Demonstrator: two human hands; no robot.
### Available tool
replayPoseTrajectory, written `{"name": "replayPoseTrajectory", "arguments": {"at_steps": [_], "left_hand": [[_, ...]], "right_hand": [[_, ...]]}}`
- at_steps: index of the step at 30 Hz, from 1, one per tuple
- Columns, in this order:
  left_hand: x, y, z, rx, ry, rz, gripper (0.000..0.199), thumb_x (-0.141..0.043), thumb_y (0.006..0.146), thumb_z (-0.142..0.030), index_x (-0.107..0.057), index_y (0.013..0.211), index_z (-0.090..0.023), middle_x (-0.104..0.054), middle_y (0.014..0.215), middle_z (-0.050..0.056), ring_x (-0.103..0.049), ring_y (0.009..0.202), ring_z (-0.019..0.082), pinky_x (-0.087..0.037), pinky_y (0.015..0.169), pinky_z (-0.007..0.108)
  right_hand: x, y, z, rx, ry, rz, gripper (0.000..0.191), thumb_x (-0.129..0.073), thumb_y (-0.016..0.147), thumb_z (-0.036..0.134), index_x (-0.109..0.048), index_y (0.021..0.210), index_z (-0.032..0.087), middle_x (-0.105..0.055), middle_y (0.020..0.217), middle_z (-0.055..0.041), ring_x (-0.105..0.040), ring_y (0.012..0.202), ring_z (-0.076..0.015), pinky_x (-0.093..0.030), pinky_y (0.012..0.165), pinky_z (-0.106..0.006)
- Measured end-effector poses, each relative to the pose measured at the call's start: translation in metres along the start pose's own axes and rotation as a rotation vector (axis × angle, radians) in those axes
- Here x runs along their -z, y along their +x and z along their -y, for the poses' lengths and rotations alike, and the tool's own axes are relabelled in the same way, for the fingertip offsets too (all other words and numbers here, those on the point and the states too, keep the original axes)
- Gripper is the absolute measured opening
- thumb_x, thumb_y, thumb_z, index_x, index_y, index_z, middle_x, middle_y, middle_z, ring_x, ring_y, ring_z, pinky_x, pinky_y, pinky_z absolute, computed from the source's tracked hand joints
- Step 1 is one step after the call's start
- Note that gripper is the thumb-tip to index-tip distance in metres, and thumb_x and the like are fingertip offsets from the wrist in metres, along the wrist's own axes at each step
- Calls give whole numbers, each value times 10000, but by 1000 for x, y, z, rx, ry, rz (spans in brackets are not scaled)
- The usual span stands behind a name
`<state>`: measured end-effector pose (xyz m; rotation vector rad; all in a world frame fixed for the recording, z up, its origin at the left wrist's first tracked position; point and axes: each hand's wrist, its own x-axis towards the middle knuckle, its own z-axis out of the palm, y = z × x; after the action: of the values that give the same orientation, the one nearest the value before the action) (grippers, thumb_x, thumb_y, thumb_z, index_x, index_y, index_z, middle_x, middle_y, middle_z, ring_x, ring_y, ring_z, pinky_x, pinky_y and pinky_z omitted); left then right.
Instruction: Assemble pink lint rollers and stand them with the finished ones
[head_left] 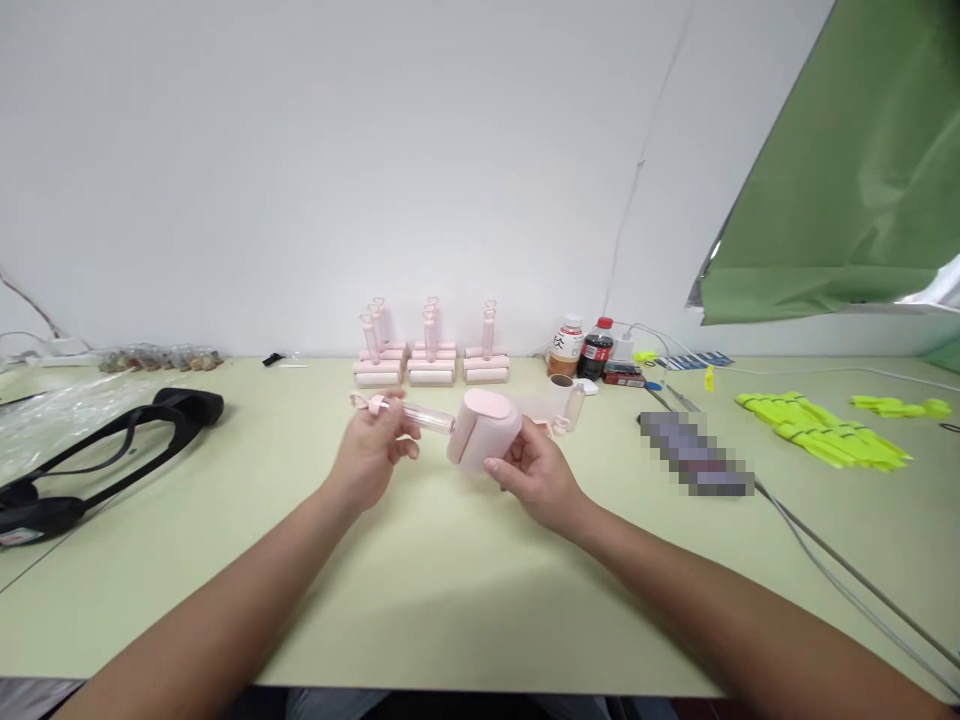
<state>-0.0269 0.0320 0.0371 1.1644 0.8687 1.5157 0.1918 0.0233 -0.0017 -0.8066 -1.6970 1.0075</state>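
Note:
My left hand (373, 445) is closed around the clear handle (427, 417), which has a pink cap and a strap loop at its outer end. Its other end meets the side of a rounded pink roller head (486, 425); whether it is seated there I cannot tell. My right hand (536, 470) grips that head from the right, thumb at its lower edge. Both pieces are held above the table. Behind my right hand lie another clear handle (574, 408) and some pink pieces, partly hidden.
Several pink rollers with upright handles (431, 370) stand in rows near the wall. A cola bottle (596, 350) and a white-labelled bottle (565, 345) are right of them. Black frame-like gear (97, 470) lies left. Yellow strips (825, 428) and cables (825, 565) lie right.

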Motion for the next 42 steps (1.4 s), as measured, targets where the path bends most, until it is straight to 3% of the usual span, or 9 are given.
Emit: {"name": "replayPoseTrajectory", "arguments": {"at_steps": [5, 11, 17, 20, 27, 31, 34, 37, 42], "left_hand": [[-12, -9, 21, -35, 74, 334, 368, -717, 747, -495, -609, 732, -144, -547, 639, -11, -506, 616, 111, -427, 572, 237], [2, 12, 9, -20, -322, -105, 408, -821, 615, -467, -618, 805, -169, -602, 733, -22, -548, 677, 105, -464, 613, 218], [16, 25, 13, 110, -361, -210, 469, -839, 580, -458, -619, 872, -165, -626, 763, -10, -570, 638, 100, -436, 530, 196], [14, 23, 19, 147, -316, -185, 479, -846, 562, -473, -621, 838, -153, -597, 699, -20, -540, 585, 88, -420, 493, 191], [11, 19, 21, 198, -280, -158, 505, -838, 558, -505, -627, 859, -159, -600, 702, -19, -529, 580, 85, -420, 491, 188], [9, 17, 20, 203, -281, -140, 505, -851, 539, -493, -632, 851, -162, -608, 702, -20, -534, 585, 85, -420, 505, 188], [-2, 10, 24, 187, -262, -66, 466, -832, 575, -495, -643, 817, -145, -594, 663, -11, -520, 561, 84, -405, 494, 186], [-21, -1, 32, 169, -206, 98, 442, -770, 662, -516, -662, 834, -124, -615, 692, 24, -547, 587, 105, -441, 525, 213], [-30, -25, 26, 288, 242, 278, 504, -656, 757, -547, -636, 1059, -143, -639, 862, 70, -610, 678, 156, -467, 505, 240]], "right_hand": [[-8, 9, 9, -1, 28, 48, 497, -659, 786, 487, -509, 1173, 214, -587, 881, -36, -511, 622, -130, -421, 496, -243], [29, 73, 44, 136, -582, -73, 451, -617, 781, 442, -596, 1155, 190, -587, 674, 5, -526, 612, -164, -381, 557, -265], [26, 139, 25, -47, -1181, 531, 562, -644, 748, 423, -611, 1249, 169, -690, 1095, -108, -625, 911, -265, -418, 678, -283], [10, 151, 0, -83, -1235, 612, 646, -652, 745, 420, -561, 1325, 152, -679, 1145, -141, -624, 975, -313, -430, 707, -310], [-6, 157, -24, -62, -1142, 566, 423, -687, 749, 332, -668, 1129, 146, -697, 1088, -141, -629, 986, -306, -453, 778, -323], [-2, 126, -9, -53, -1012, 414, 383, -444, 927, 312, -560, 1260, 163, -616, 1255, -128, -602, 1067, -245, -466, 856, -332], [0, 82, 8, -181, -415, 307, 494, -241, 984, 482, -468, 1299, 177, -635, 1152, -131, -664, 844, -201, -529, 671, -322], [0, 37, 18, -310, 38, 360, 556, -514, 861, 586, -435, 1259, 206, -636, 1024, -92, -666, 679, -184, -524, 518, -292], [11, 3, 1, -372, 155, 110, 388, -679, 751, 408, -504, 1014, 184, -600, 774, -5, -589, 570, -139, -512, 461, -263]]}}
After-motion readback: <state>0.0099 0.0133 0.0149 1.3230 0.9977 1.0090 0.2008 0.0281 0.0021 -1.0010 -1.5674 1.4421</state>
